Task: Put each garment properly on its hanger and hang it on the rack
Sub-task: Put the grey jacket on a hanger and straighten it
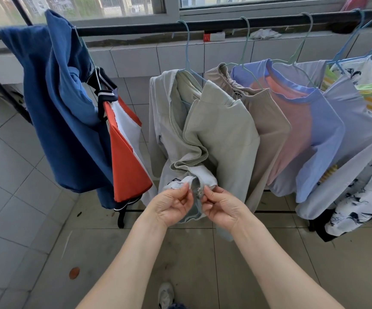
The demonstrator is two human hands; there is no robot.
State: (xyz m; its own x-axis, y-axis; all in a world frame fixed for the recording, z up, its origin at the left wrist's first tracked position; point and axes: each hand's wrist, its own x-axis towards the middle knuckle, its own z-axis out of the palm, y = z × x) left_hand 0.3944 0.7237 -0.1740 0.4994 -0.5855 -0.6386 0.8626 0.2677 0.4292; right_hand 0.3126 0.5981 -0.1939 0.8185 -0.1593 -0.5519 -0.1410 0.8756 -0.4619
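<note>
While the grey zip jacket [205, 134] hangs on its hanger [188, 56] from the rack [202, 25], your left hand [171, 206] and right hand [220, 208] each pinch its hem beside the zipper; the soft, limp fabric needs holding close to the teeth.

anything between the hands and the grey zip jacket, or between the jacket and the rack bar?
Nothing visible. The left hand and right hand already pinch the jacket at its bottom zipper ends. Its hanger is hooked on the rack bar, between the blue garment and the beige one.
</note>
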